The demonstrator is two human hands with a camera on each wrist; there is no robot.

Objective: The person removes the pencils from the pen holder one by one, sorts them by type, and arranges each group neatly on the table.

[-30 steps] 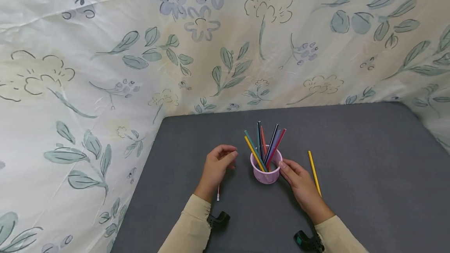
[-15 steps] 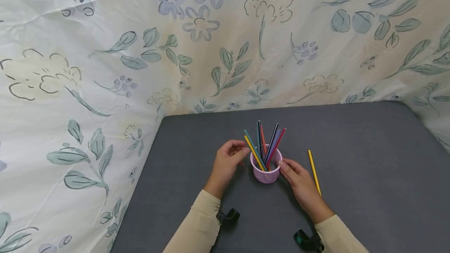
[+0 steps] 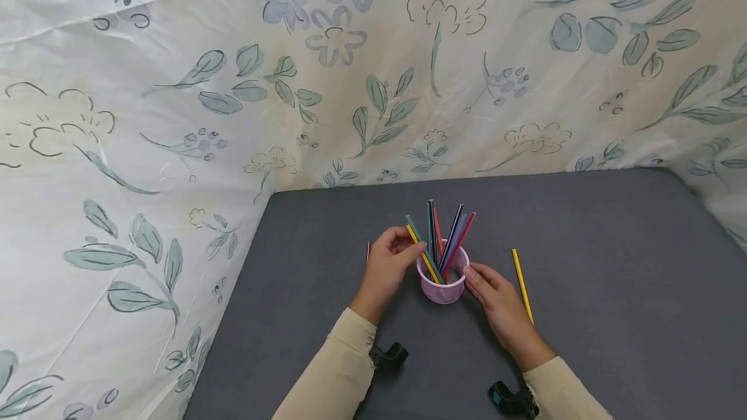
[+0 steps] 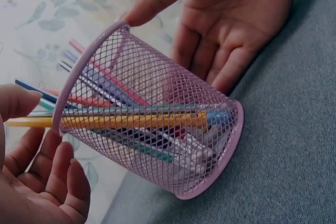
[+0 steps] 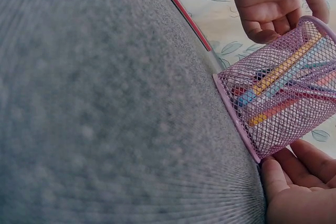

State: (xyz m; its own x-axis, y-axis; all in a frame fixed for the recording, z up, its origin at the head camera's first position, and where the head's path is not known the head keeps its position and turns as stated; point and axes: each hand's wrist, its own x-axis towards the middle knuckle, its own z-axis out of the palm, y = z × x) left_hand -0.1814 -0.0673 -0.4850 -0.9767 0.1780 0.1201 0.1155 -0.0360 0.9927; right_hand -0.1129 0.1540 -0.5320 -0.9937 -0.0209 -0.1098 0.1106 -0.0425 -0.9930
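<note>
A pink mesh pencil cup (image 3: 441,293) stands upright on the table with several coloured pencils leaning in it. My right hand (image 3: 506,310) holds its right side, the thumb at the rim and the other fingers along the wall. At the opposite side, my left hand (image 3: 385,271) is at the rim. In the left wrist view, a yellow pencil (image 4: 126,121) and the pencils beside it pass between the left thumb and fingers, with a gap around them. The left fingertips lie close to the rim; whether they touch it is unclear.
On the grey table (image 3: 613,264) a yellow pencil (image 3: 522,287) lies to the right of the right hand. A red pencil (image 5: 181,11) lies on the left side, mostly hidden by the left hand in the head view. Floral cloth (image 3: 350,70) hangs behind and left.
My left hand has moved right, from beside the cup to its rim and the yellow pencil. The right hand has kept its hold, and the cup has stayed in place.
</note>
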